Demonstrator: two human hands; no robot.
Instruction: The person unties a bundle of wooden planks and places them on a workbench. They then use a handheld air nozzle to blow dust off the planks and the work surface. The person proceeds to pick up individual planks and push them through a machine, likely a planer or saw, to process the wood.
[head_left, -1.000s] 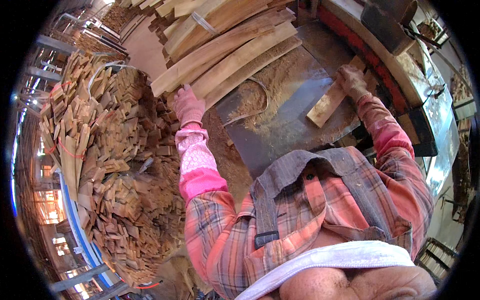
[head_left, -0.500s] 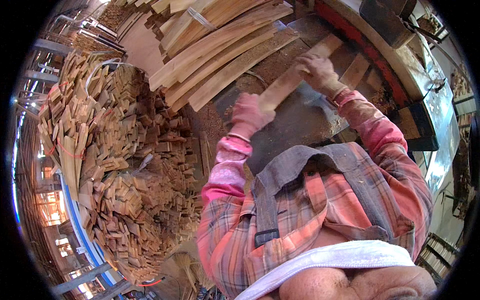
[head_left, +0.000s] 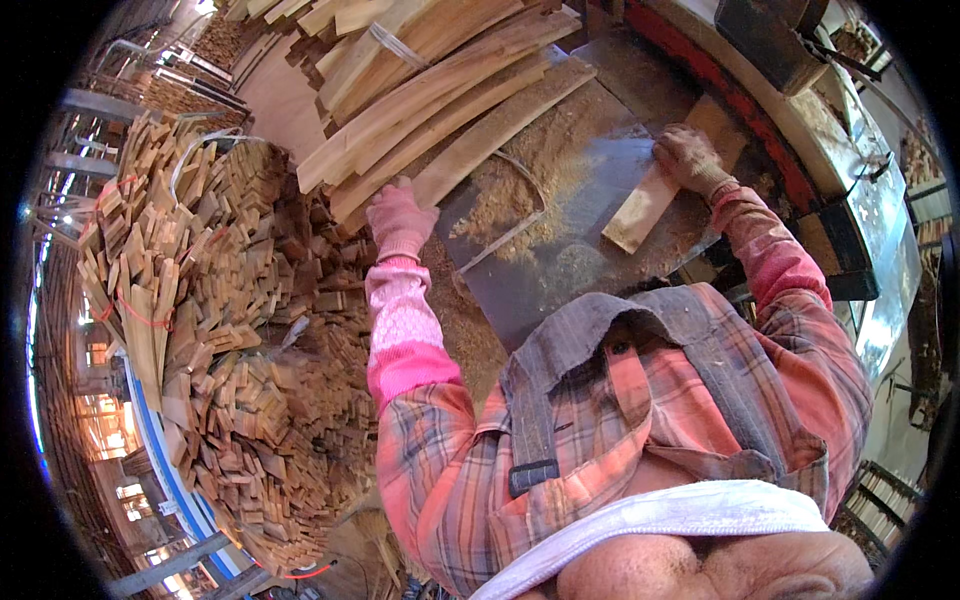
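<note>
My left hand [head_left: 400,218], in a pinkish work glove, closes around the near end of a long wooden plank [head_left: 510,130]. That plank is the nearest of several curved planks [head_left: 430,110] piled at the far side. On the metal tabletop [head_left: 540,300], a shorter wooden board [head_left: 642,207] lies at a slant. My right hand [head_left: 690,160], also gloved, grips this board across its middle, with the near end sticking out toward me. Some fingertips of both hands are hidden.
Sawdust [head_left: 570,150] and a thin bent strip [head_left: 520,228] lie on the tabletop. A curved red-edged machine part [head_left: 735,110] borders it at the right. At the left stands a large heap of short wood pieces [head_left: 250,300]. A light strap [head_left: 398,45] ties a plank bundle.
My left hand has let go of the shorter board and moved left to the piled plank's end. My right hand has moved right and slightly nearer with the board, uncovering sawdust and the strip.
</note>
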